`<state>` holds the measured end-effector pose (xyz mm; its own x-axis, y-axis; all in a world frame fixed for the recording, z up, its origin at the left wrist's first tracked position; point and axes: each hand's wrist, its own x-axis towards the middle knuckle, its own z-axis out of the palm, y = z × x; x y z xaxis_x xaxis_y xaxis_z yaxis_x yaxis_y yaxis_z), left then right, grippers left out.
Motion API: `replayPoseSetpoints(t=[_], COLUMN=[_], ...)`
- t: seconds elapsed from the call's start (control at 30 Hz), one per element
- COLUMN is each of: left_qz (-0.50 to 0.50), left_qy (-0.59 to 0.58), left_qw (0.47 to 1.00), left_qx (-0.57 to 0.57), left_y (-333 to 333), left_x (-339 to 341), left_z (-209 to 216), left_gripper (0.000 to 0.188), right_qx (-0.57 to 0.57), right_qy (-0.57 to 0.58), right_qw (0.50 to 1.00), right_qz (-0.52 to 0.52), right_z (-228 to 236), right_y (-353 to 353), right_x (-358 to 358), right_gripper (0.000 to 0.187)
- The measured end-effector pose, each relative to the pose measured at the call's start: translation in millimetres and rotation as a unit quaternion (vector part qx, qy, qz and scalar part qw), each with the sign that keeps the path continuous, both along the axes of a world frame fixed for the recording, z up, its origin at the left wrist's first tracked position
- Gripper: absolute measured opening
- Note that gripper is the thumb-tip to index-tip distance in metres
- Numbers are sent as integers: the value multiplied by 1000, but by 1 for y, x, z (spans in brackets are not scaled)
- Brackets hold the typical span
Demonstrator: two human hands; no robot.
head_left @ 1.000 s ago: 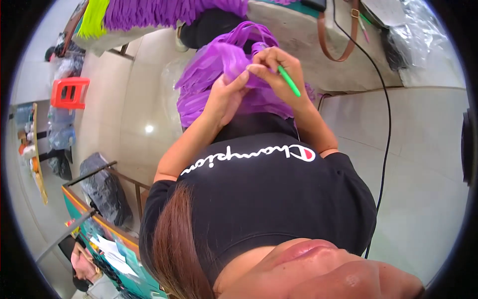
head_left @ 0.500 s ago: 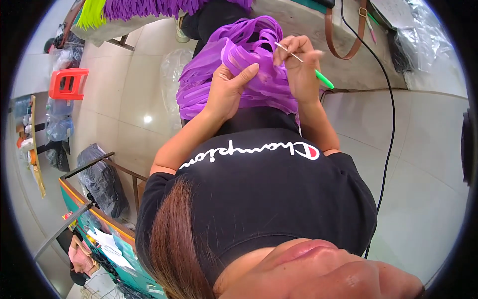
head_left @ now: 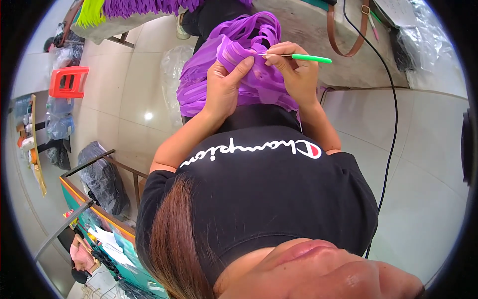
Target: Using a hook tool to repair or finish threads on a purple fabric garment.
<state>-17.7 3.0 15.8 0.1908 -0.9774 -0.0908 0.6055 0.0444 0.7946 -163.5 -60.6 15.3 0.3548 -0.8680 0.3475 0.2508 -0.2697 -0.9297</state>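
Observation:
A heap of sheer purple fabric strips (head_left: pixel 196 92) lies across my lap, with loops rising at its far side. My left hand (head_left: pixel 223 88) is closed on a folded bunch of these strips, thumb on top. From the right, my right hand (head_left: pixel 300 79) pinches a slim green-handled tool (head_left: pixel 312 59) with a thin metal shaft. Its handle points right, and its shaft reaches left to the fabric beside my left thumb. The tip is too small to make out.
Purple and yellow-green fringed pieces (head_left: pixel 92 14) hang over a table at the far left. A red stool (head_left: pixel 68 82) stands on the left. A brown strap (head_left: pixel 332 37) and a black cable (head_left: pixel 393 99) are on the right. Another person (head_left: pixel 82 255) sits at lower left.
My right hand has turned the green-handled tool from a slant to nearly level and brought its shaft to the fabric by my left thumb. My left hand keeps its hold.

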Motion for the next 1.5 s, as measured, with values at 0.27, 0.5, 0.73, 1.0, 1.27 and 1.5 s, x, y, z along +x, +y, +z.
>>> replayPoseSetpoints(t=[0.27, 0.5, 0.73, 1.0, 1.27, 1.5], left_qz=[27, 32, 62, 37, 38, 13], left_qy=[-41, -52, -112, -108, -135, -194], left_qw=[999, 998, 991, 993, 990, 980], left_qx=[-16, -21, -25, -15, -35, -43], left_y=[1, 0, 1, 3, 4, 5], left_x=[-3, -2, -3, -3, -4, -6], left_z=[-4, -7, -11, -4, -2, -7], left_gripper=[17, 16, 17, 31, 39, 42], right_qx=[-79, -111, -209, -33, -97, 9], right_qy=[40, 63, 184, 29, 134, 91], right_qw=[996, 990, 957, 999, 981, 980], right_qz=[-21, -54, -81, 5, 105, 178], right_z=[-6, -6, 1, 8, 15, 13], right_y=[-3, 0, -4, -17, -26, -42], right_x=[3, 5, 3, -10, -3, 4], right_gripper=[9, 9, 10, 17, 15, 23])
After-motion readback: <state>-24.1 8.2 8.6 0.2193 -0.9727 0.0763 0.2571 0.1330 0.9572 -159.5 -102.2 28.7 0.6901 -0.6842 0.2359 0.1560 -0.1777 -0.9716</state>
